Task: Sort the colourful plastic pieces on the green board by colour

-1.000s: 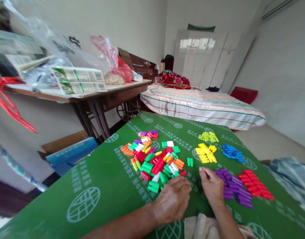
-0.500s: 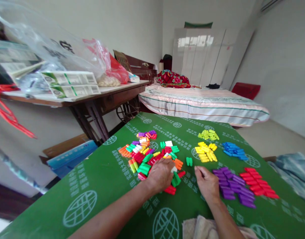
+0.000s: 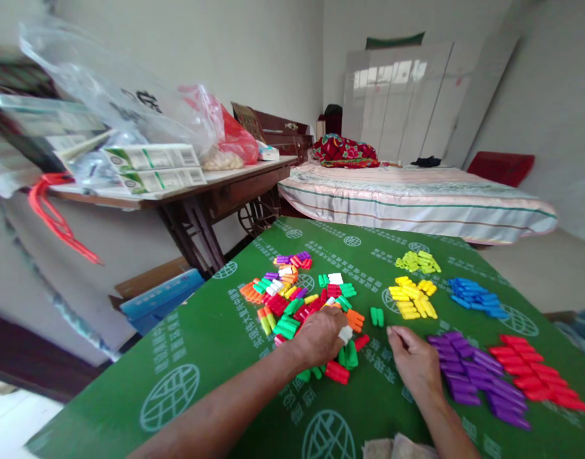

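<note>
The green desk [image 3: 201, 357] carries a mixed pile [image 3: 292, 299] of coloured pieces. To the right of the pile lie single-colour heaps [image 3: 469, 373]. The left hand [image 3: 321, 335] curls over the pile's near edge with a white piece [image 3: 345, 333] at its fingertips; I cannot tell whether it is gripped. The right hand [image 3: 414, 363] rests right of the pile, fingers drawn together, nothing seen in them. I'd judge this is picking from the pile, and freeing one piece wants a fine pinch.

left hand [image 3: 321, 335] has moved forward onto the mixed pile [image 3: 292, 303].
</note>
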Demonstrator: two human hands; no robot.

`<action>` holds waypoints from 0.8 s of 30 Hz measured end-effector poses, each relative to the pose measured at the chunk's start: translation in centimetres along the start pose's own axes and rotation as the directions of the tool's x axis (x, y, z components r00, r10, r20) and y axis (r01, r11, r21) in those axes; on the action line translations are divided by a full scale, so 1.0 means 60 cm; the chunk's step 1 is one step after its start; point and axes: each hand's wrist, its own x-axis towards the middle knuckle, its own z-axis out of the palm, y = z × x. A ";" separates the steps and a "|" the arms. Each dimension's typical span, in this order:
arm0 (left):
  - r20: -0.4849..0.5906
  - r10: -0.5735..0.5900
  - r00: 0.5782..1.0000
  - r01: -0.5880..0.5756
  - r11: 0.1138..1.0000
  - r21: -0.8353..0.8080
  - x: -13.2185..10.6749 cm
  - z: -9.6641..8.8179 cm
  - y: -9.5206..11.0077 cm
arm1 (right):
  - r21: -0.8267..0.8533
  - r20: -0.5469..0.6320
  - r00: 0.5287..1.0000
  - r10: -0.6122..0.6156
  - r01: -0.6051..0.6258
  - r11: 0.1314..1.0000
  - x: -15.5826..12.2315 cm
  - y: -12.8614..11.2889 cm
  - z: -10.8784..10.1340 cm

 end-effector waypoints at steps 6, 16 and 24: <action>-0.013 -0.070 0.997 0.070 0.997 -0.024 -0.016 0.003 -0.004 | 0.004 -0.004 0.999 0.033 -0.033 0.999 -0.001 -0.003 -0.004; -0.117 -0.104 0.988 0.099 0.994 -0.047 -0.049 0.021 -0.016 | 0.004 0.003 0.999 0.049 -0.049 0.999 0.000 0.006 -0.005; -0.168 -0.142 0.976 0.127 0.987 -0.096 -0.065 0.019 -0.010 | 0.014 0.027 0.998 0.064 -0.065 0.998 0.001 -0.004 -0.008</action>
